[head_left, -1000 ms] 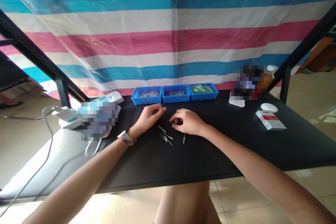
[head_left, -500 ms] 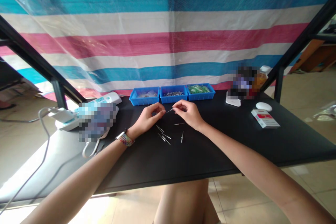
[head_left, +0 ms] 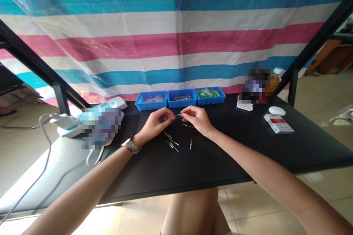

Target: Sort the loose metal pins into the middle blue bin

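Observation:
A thin metal blind rivet is stretched between my two hands above the black table. My left hand pinches its left end with thumb and fingertips. At the other end, my right hand pinches it the same way; the fingers hide both tips. Below my left hand lies a small group of loose rivets. One single rivet rests apart to their right, and another rivet is just under my right hand.
Three blue bins stand in a row: one with clear packets, one with rivets, one with green packets. On the left are a power strip and cable. A small carton and a white oval object sit right.
The rivet between my hands now lies more level. My right hand has shifted very slightly left, toward my left hand. The loose rivets stay where they were.

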Tool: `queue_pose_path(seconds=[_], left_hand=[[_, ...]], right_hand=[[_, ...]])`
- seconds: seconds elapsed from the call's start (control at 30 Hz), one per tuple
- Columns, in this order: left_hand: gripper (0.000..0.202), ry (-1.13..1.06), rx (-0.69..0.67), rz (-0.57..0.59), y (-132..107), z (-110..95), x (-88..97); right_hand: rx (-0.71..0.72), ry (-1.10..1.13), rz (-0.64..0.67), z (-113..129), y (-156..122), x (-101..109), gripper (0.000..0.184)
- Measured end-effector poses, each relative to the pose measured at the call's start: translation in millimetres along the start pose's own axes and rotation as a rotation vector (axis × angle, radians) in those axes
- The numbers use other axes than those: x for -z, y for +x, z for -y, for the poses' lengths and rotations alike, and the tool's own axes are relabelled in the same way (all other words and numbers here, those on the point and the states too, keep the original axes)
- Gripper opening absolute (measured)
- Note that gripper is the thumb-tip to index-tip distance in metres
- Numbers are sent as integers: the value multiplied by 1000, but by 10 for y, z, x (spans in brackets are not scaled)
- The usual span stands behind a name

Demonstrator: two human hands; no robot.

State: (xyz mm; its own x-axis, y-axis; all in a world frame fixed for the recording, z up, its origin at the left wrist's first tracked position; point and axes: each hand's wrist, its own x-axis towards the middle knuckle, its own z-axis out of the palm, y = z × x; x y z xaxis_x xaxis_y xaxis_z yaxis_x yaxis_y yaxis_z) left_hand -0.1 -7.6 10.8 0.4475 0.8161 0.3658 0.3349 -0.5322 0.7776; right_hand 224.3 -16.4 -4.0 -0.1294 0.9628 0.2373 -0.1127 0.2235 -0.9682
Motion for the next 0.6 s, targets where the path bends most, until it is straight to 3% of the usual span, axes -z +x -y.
queue_pose_path(seconds=[0.33, 0.6], left_hand=[[49, 100, -46, 2, 7, -44, 23], [48, 68, -14, 38, -4, -43, 21]], right_hand=[[19, -6, 15, 6, -32, 3, 30], [43, -50, 37, 1, -26, 22, 30]])
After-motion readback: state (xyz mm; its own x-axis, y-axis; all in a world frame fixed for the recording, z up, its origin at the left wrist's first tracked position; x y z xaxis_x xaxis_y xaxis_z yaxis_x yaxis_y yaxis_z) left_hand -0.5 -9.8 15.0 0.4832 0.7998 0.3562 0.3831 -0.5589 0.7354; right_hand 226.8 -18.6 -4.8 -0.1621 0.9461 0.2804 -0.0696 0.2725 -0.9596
